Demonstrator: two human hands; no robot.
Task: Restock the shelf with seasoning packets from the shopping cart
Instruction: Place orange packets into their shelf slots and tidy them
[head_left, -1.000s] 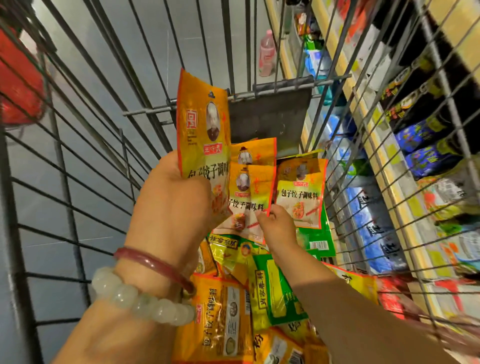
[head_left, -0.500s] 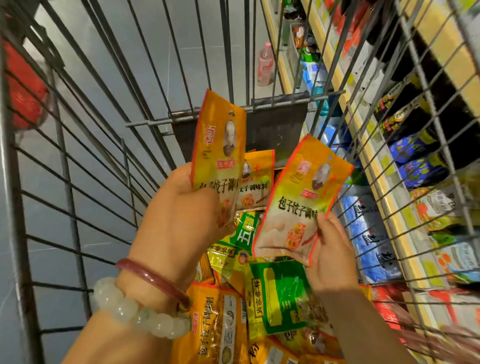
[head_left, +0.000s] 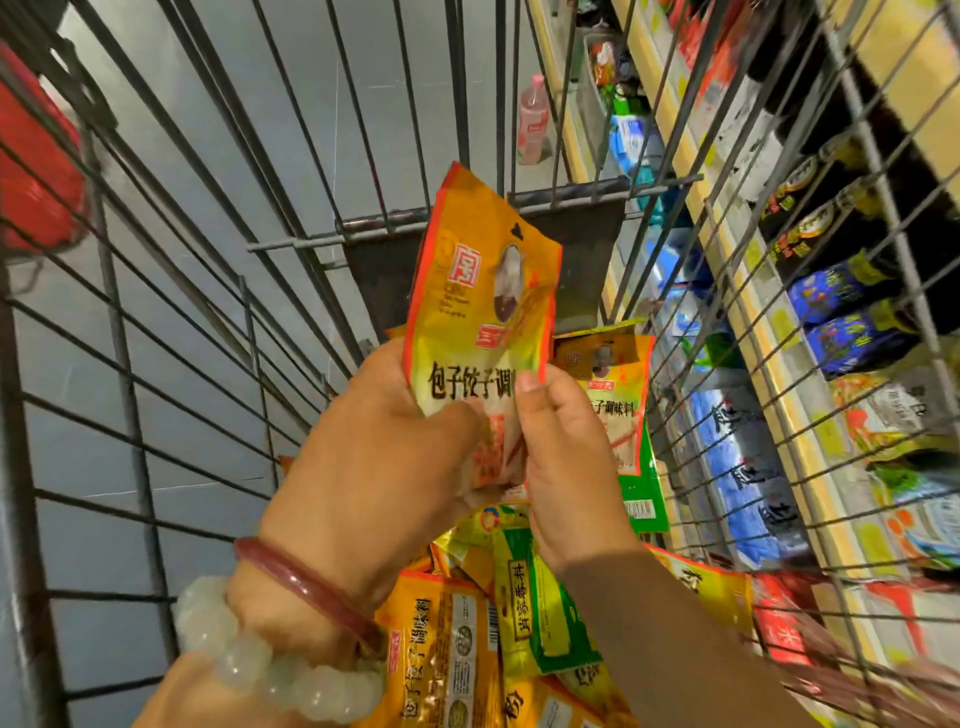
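- Left hand (head_left: 374, 441): gripping the lower half of an orange seasoning packet (head_left: 483, 312), thumb across its front; upper half standing free above the fist, tilted slightly right. More packets possibly stacked behind it; cannot tell.
- Right hand (head_left: 563, 467): pinching the same packet at its right edge, thumb on the front, fingers curled behind.
- Location of stock: held packet raised over the middle of the shopping cart (head_left: 291, 244); a second orange packet (head_left: 613, 384) just right of and behind the hands; loose pile of packets (head_left: 519, 623) in orange, yellow and green lying near, below the wrists.
- Shelf (head_left: 779, 364): far right, beyond the cart's wire wall, already holding blue and dark bags.
- Risk, slip: glossy film under a light edge pinch; likely to slide out if one hand lets go early, dropping back into the pile.
- Risk, snag: packet corner liable to catch on the wire wall when lifted across to the right.
- Risk, misplacement: mixed colours in the pile; wrong variety easily carried to the wrong shelf slot.
- Bracelets (head_left: 291, 639) on left wrist: possible catch on wires.
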